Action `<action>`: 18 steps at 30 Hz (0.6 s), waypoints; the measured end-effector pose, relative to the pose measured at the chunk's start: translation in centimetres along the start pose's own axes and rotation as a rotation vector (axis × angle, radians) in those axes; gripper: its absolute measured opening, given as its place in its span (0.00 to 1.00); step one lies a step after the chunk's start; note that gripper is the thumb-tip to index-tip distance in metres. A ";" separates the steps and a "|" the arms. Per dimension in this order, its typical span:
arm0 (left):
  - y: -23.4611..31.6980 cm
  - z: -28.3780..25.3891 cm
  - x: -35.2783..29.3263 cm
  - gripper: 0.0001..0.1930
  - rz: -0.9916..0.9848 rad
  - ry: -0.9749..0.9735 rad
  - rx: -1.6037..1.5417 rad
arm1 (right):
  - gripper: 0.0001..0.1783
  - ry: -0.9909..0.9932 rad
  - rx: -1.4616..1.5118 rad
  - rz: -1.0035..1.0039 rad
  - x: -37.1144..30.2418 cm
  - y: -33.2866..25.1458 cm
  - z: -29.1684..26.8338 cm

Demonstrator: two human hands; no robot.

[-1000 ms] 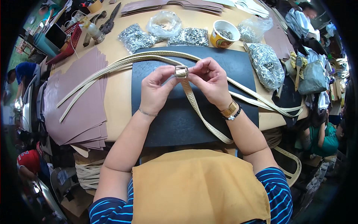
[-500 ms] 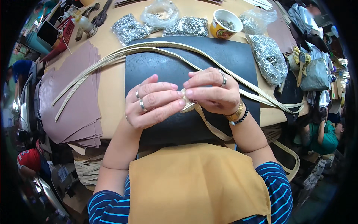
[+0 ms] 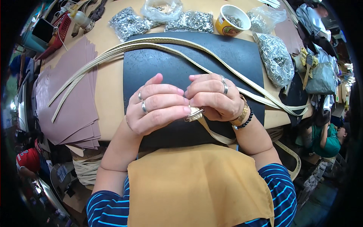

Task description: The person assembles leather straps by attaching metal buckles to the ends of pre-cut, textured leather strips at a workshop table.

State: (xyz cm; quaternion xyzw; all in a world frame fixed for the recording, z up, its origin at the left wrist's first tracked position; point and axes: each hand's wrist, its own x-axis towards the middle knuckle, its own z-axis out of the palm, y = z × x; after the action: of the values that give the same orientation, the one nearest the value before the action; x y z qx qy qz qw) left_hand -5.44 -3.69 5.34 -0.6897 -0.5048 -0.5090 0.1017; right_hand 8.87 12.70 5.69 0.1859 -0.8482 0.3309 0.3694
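While a fanned stack of mauve sheets [image 3: 70,94] occupies the far left, work is centred over the black mat [image 3: 153,62], beneath two long cream straps [image 3: 194,41] arching across to the right. Left hand [image 3: 157,104]: fingers nearly straight, index tip pressed on the folded strap at the metal buckle [image 3: 196,113]; thumb hidden beneath. Buckle sits raised over the mat, tilted, between the hands; its cream strap [image 3: 216,136] trails down and rightward toward the near edge. Right hand [image 3: 217,96]: fingers curled in at the buckle, thumb out of view; exact pinch cannot be told. Handling notes (judgement): left fingers should steady the frame so the right can work the fold without twisting it; keep the strap flat and centred on the bar, with the trailing length slack. At far right, a clear bag of metal hardware [image 3: 278,60] lies well apart.
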 end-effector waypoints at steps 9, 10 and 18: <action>0.3 0.5 0.8 0.11 -0.083 -0.033 -0.001 | 0.13 0.026 -0.006 0.056 -0.3 0.3 -0.2; 0.2 0.5 0.8 0.11 -0.099 -0.035 -0.012 | 0.13 0.032 -0.015 0.063 -0.1 0.3 -0.4; -0.7 0.8 0.7 0.12 -0.167 0.022 -0.064 | 0.17 0.073 0.019 0.131 0.4 0.6 -0.4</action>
State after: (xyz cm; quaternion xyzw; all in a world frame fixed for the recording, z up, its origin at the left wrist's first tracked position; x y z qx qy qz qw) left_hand -5.52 -2.42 5.22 -0.6425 -0.5430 -0.5391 0.0421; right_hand 8.48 13.41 5.98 0.1211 -0.8414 0.3688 0.3761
